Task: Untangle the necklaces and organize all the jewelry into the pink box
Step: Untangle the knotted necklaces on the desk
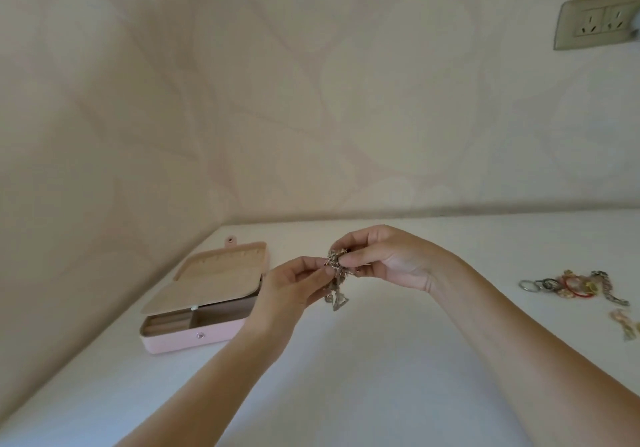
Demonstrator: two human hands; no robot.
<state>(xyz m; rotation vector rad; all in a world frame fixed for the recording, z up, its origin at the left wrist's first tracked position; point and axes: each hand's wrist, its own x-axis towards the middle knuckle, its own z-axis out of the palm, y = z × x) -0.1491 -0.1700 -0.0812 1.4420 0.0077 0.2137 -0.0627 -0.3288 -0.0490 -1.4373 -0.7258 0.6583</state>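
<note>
Both sets of fingers (311, 268) pinching: left hand (289, 285) and right hand (391, 259) each nip the tangled necklaces (334, 270) from opposite sides. The clump is held in the air just right of the pink box (183, 337), with a pendant (338, 301) dangling below. Risk: pulling the two pinches apart likely tightens the knot or snaps a thin chain; a slack pinch drops the clump onto the bench (381, 370). Box lid is open, nothing visible in its compartments. The jewelry pile (575, 285) lies far right of the box — the dangling pendant could snag it if the hands drift that way.
</note>
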